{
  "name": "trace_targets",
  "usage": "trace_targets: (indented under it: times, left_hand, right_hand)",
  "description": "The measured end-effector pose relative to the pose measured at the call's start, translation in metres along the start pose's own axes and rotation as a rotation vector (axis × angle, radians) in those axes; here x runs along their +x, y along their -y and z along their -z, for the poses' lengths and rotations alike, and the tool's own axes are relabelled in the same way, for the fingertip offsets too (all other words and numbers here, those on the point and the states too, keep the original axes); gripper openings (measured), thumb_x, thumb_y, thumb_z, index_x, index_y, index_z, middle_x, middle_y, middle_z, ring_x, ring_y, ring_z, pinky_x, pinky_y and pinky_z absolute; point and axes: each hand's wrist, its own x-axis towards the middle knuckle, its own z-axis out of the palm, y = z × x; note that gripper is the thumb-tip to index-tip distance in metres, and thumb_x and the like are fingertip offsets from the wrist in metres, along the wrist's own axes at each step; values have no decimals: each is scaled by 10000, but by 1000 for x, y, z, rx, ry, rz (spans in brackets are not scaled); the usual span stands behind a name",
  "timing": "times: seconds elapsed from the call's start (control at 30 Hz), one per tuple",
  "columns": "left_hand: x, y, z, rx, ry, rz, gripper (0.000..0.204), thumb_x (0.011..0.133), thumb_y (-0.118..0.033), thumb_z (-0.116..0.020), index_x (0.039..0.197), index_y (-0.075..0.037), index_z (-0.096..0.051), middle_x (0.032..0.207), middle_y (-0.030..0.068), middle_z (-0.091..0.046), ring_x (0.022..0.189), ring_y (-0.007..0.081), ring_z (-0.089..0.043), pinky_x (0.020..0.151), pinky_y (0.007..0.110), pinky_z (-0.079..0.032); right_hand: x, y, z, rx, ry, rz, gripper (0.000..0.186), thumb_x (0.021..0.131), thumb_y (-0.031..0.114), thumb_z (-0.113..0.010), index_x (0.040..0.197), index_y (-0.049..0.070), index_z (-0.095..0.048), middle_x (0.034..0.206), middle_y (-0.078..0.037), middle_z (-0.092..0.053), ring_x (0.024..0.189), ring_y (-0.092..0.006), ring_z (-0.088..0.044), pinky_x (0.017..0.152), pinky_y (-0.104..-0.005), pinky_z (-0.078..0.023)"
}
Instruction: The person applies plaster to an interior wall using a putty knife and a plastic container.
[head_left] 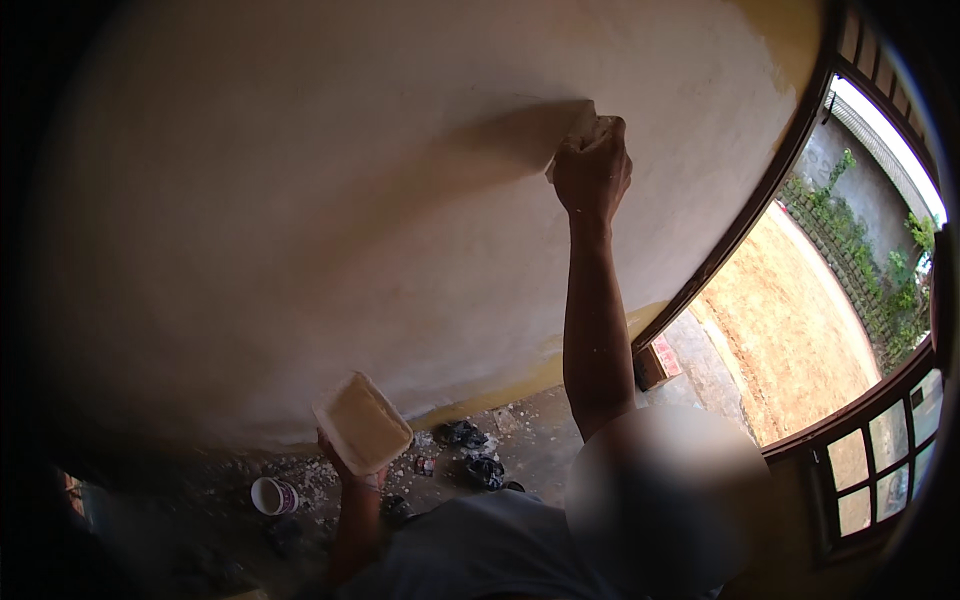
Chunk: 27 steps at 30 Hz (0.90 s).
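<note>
Nearest, a grey cloth shirt (470,548) fills the lower edge, next to a round patch too blurred to identify. Just beyond it, the left hand (342,464) grasps a shallow, cream-coloured rectangular tray (388,455) with rounded corners, its open side facing up and tilted; the fingers are bent around its lower left edge, most of their length hidden behind it, so how far they spread cannot be told. Farther up, at the end of a stretched arm, the right hand (592,178) is clenched around a flat, pale, straight-edged tool (582,124), the fingers curled in tight and no gap visible in the grip. The tool lies at the surface of a broad off-white wall (300,200), and a long shadow runs leftward from it. Below, on the grey floor (540,415) strewn with pale crumbs, stand a white round bucket (266,497) and crumpled black plastic bags (485,472). Past a dark brown wooden frame (722,256), sandy ground (790,300) and green plants (895,290) show outside.
</note>
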Motion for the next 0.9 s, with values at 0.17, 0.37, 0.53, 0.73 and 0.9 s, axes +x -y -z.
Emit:
trace_targets:
  times: [0.17, 0.37, 0.53, 0.73, 0.9]
  left_hand:
    - [-1, 0, 2, -85, 143, 59, 626, 936, -568, -447, 1357, -107, -474, 1218, 115, -611, 1071, 306, -638, 868, 481, -563]
    - [-10, -9, -17, -90, 40, 42, 634, 931, -584, -445, 1360, -118, -476, 1237, 118, -606, 1057, 317, -645, 844, 488, -575]
    - [-8, -13, 13, -86, 183, 52, 631, 939, -591, -432, 1368, -130, -471, 1240, 115, -606, 1075, 301, -639, 876, 483, -563]
    - [-16, -16, -2, -112, 174, 6, 570, 956, -555, -422, 1338, -136, -479, 1188, 105, -616, 1039, 276, -648, 841, 448, -578]
    - [-13, -10, 3, 2, 23, -114, 543, 958, -545, -426, 1310, -138, -499, 1161, 88, -625, 1030, 263, -650, 833, 427, -580]
  right_hand:
    - [-48, 58, -39, 31, -66, 501, 221, 821, 66, -628, 991, 18, -496, 893, -206, -629, 741, -386, -645, 645, -458, -544]
    - [-85, 76, -51, 38, -108, 1007, 380, 781, 46, -678, 1138, 100, -557, 1129, -130, -593, 1002, -346, -582, 797, -485, -497]
    - [-103, 22, -83, -145, -89, 1066, 496, 761, 64, -707, 1231, 126, -561, 1170, -104, -572, 1014, -328, -559, 871, -507, -429]
    - [-60, 19, -63, -119, -206, 911, 469, 696, -46, -672, 1133, 94, -577, 1209, -97, -573, 1074, -338, -532, 884, -472, -434]
    - [-98, -22, -60, -146, -16, 904, 479, 730, 45, -707, 1168, 199, -589, 1152, -34, -584, 1076, -283, -544, 899, -473, -431]
